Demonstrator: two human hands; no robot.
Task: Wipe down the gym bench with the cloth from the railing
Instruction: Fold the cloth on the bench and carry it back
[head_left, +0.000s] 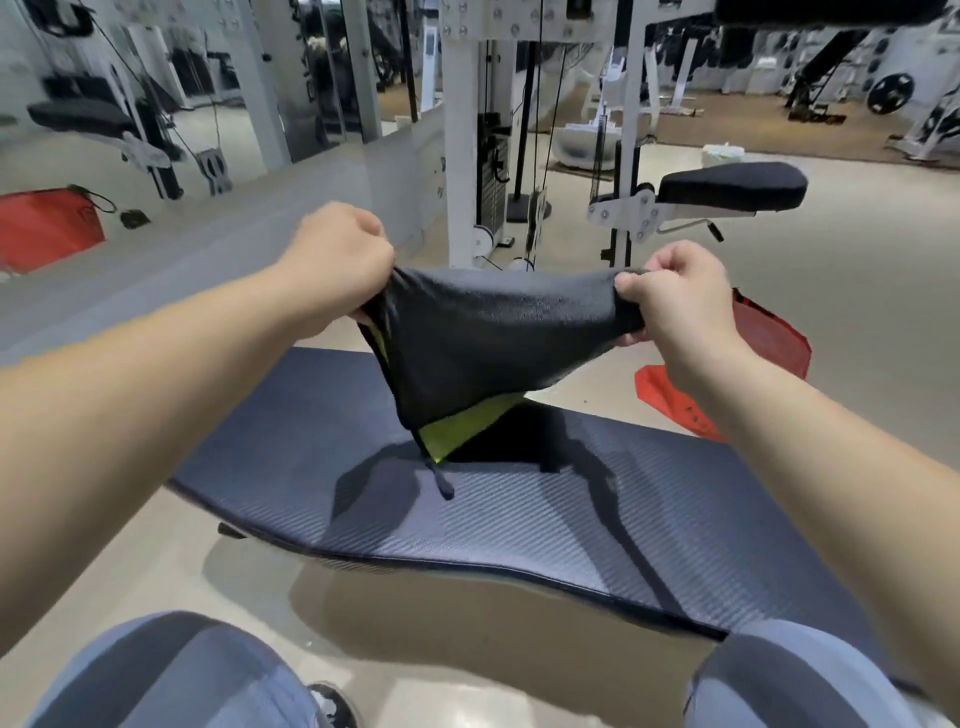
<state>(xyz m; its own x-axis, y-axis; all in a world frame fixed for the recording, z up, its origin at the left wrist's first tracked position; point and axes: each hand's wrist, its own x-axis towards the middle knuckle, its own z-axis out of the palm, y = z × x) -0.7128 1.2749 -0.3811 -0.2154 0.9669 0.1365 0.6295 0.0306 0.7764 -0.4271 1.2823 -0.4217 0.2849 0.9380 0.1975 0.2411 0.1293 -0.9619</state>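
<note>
Over at the far left, a flat red plastic piece (47, 228) lies on the pale floor below a mirrored wall. Next comes the left hand (337, 260), its fingers curled tight round the upper left corner of a dark grey terry cloth with a yellow-green underside (493, 343). That cloth is stretched between both hands and sags in the middle, hanging in the air above a long black gym bench with a ribbed, woven-look pad (519, 525). Its lower corner, where the yellow-green side shows, points down at the pad, and a short dark cord dangles from it; I cannot tell whether the cord's tip touches the bench. The cloth's shadow falls on the pad just beneath it. Behind the cloth stands a white steel cable machine (462, 130) with a dark weight stack. The right hand (680, 306) grips the cloth's right edge, thumb on top and fingers curled underneath. Beyond it sits a black padded seat on a white bracket (732, 187), and a second red plastic piece (769, 338) lies on the floor by the bench's far side. Two knees in grey-blue trousers fill the lower corners.
</note>
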